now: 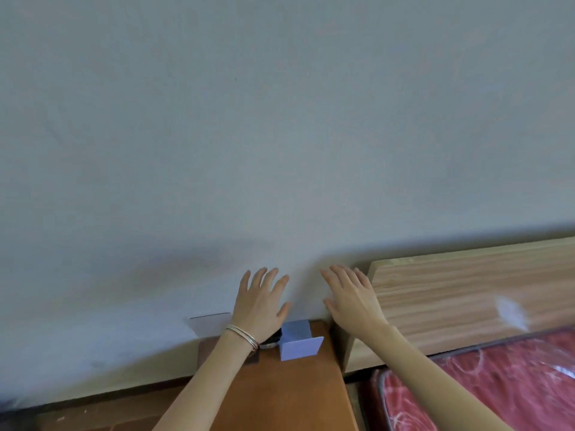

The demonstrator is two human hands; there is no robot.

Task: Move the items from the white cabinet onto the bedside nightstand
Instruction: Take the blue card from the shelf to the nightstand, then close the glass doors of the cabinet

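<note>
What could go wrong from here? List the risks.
1. The bangled wrist of the left hand sits right beside the pale blue box; pulling back could knock it over.
2. That box is close to the right edge of the brown wooden nightstand, by the gap at the light wooden headboard; a nudge might drop it there.

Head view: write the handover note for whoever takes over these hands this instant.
Left hand: open, fingers spread, empty, held above the nightstand.
Right hand: open, empty, beside it.
Light-blue box stands at the nightstand's back, near the wall; a dark item lies just left of it, partly hidden by the left wrist.
Done: those two sit on the nightstand.
Left: the white cabinet is out of view; what remains there cannot be told.
</note>
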